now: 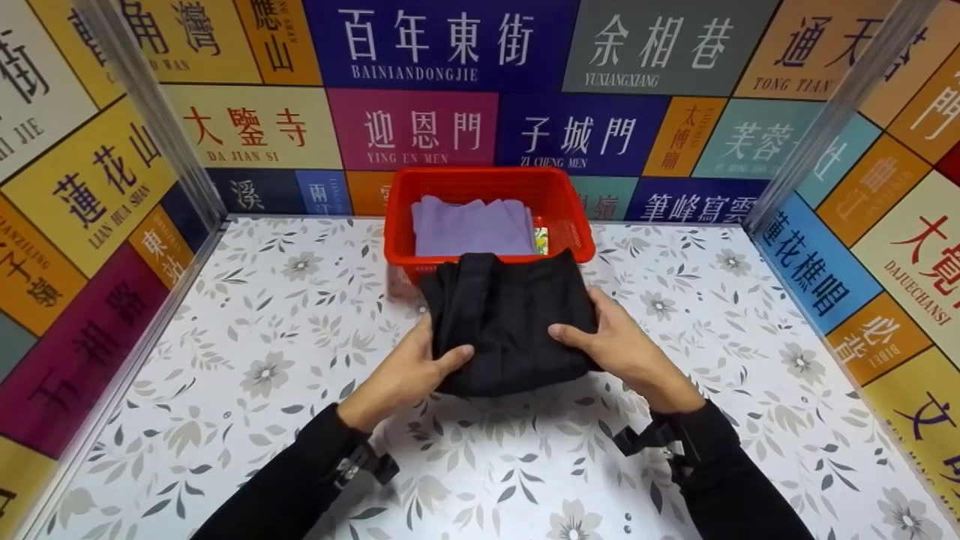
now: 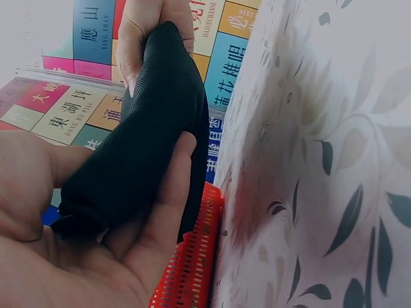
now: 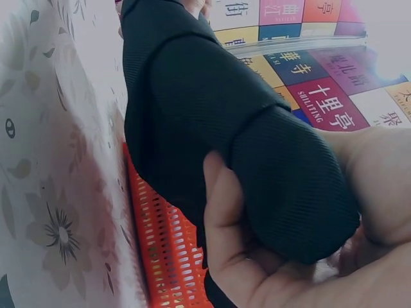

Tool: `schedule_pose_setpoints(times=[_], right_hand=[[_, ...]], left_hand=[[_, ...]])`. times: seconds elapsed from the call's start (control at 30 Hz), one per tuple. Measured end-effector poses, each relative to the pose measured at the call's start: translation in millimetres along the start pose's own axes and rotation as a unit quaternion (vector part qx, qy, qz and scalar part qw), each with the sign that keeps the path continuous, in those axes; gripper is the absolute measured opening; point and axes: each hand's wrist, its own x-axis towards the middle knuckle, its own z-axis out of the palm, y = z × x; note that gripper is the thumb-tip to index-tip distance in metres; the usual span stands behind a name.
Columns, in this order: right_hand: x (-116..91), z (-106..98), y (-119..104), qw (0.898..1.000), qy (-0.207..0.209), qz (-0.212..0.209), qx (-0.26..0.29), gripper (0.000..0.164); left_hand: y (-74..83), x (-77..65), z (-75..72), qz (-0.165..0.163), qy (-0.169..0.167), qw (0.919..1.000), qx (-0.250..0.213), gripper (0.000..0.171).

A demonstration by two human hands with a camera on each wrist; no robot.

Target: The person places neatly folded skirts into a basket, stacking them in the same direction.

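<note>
A folded black cloth item (image 1: pixel 517 322), probably a garment, is held up between both hands in front of the red basket (image 1: pixel 489 174). My left hand (image 1: pixel 412 367) grips its left side, thumb on top and fingers underneath. On the right side my right hand (image 1: pixel 622 345) pinches it the same way. Both wrist views show the black cloth (image 2: pixel 141 135) as a thick folded bundle between thumb and fingers. Inside the basket lies a folded lilac cloth (image 1: pixel 472 229), its lower part hidden by the basket's front wall and the black bundle.
The basket stands at the back of a table (image 1: pixel 247 420) with a floral cover. A small yellow-green item (image 1: pixel 541 240) shows beside the lilac cloth. Panels with coloured sign prints (image 1: pixel 420 127) close off the back and both sides.
</note>
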Motion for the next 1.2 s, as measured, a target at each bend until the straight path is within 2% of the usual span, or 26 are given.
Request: schedule_pose_setpoints(times=[0.17,0.43,0.67,0.93,1.2], right_hand=[[-2.4,1.0,-1.8,1.0,0.012,-0.009,0.023,0.064],[-3.1,-0.2,-7.6,0.997,0.026,-0.034,0.072,0.062],[1.2,-2.4,-12.8,0.994,0.034,-0.049,0.087,0.058],[21.8,-4.2,-22.1,0.993,0.038,-0.059,0.09,0.062],[59.0,-8.7,-34.6,0.994,0.063,-0.058,0.062,0.058]], left_hand=[[4.6,-0.4,-1.1,0.006,0.003,1.0,0.003,0.094],[14.8,1.8,-5.6,0.055,0.018,0.9973,0.045,0.098],[23.7,8.6,-11.1,0.067,0.023,0.9971,0.028,0.096],[29.7,27.3,-21.4,0.064,0.043,0.997,0.011,0.093],[36.2,61.5,-37.4,0.076,0.062,0.9951,0.009,0.091]])
